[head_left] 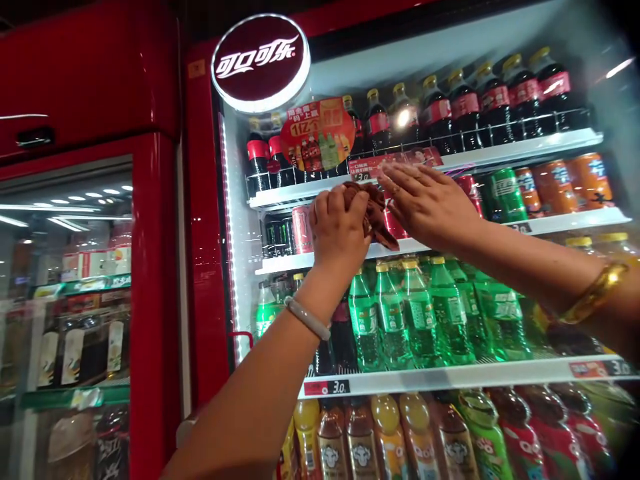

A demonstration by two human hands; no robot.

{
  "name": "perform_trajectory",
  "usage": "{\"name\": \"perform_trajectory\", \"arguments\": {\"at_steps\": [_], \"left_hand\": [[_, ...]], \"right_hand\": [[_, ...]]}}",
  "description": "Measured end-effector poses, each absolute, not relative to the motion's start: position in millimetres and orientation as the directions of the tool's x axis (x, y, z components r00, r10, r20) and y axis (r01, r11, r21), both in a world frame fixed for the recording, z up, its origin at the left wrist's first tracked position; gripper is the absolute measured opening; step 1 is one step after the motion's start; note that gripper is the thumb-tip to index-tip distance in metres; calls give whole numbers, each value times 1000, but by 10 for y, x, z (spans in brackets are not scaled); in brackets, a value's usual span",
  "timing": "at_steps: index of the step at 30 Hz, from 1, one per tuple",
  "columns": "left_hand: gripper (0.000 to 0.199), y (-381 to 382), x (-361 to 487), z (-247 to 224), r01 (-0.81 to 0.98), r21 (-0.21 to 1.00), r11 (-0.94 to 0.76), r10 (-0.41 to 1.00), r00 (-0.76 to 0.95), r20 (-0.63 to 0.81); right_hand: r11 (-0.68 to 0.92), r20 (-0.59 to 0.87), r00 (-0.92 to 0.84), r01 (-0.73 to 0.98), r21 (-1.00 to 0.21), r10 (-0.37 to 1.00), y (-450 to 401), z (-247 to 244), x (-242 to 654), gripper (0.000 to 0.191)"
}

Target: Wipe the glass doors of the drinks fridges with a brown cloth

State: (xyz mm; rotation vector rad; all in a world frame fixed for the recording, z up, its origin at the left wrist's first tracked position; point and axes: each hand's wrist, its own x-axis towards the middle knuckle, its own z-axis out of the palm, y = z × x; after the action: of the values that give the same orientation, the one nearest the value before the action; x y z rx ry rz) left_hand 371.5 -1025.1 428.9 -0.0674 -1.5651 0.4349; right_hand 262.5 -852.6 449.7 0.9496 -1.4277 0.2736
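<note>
A glass-fronted drinks cooler [205, 233] with a red frame fills most of the view. My left hand [340, 223], with a grey bangle at its wrist, is closed around a crumpled brown cloth [381, 223] in front of the glass. Just to the right, my right hand [427, 200] has its fingers stretched out, pointing up and left, its fingertips near the cloth; a gold bangle circles that wrist. Whether the right palm touches the glass cannot be seen. Behind the hands are cans and a row of green bottles [393, 320].
A round lit sign [261, 61] juts out at the cooler's upper left. Below it, a round red sticker [319, 135] is on the glass. A second red cooler [155, 280] stands at the left. A small red handle [243, 335] shows at the door's left edge.
</note>
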Motion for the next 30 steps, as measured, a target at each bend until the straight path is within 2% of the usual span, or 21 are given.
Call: {"name": "perform_trajectory", "arguments": {"at_steps": [3,6,9,12,15,20,23,26,30], "left_hand": [[54,-10130,3647,3991,-206,-408,889,391,-123,912],[51,-10050,3564,3985,-208,-458,864,431,-161,888],[49,-9932,3468,4267,-227,-427,875,403,-145,904],[51,-9749,3364,4523,-244,-341,908,333,-74,940],[53,-9575,3283,4500,-245,-294,924,292,-44,955],[56,-9504,3280,4024,-233,-322,918,302,-116,946],[56,-9575,3321,3825,-228,-393,891,365,-154,918],[49,-9631,3334,3911,-236,-474,848,440,-183,879],[46,-9514,3256,4371,-277,-478,834,438,-195,878]], "right_hand": [[616,889,231,-650,444,-396,-8300,4400,2483,57],[634,906,253,-650,420,-340,-8250,4319,2364,56],[645,942,232,-687,334,-241,-8300,4266,2312,56],[661,972,197,-713,231,-128,-8331,4238,2301,59],[666,988,148,-731,145,-53,-8313,4228,2285,61],[627,979,133,-752,201,-154,-8224,4172,2245,69],[603,964,146,-756,255,-224,-8116,4127,2236,70],[602,942,187,-730,324,-280,-7919,4165,2193,65],[672,956,202,-680,293,-211,-7603,4298,2011,61]]}}
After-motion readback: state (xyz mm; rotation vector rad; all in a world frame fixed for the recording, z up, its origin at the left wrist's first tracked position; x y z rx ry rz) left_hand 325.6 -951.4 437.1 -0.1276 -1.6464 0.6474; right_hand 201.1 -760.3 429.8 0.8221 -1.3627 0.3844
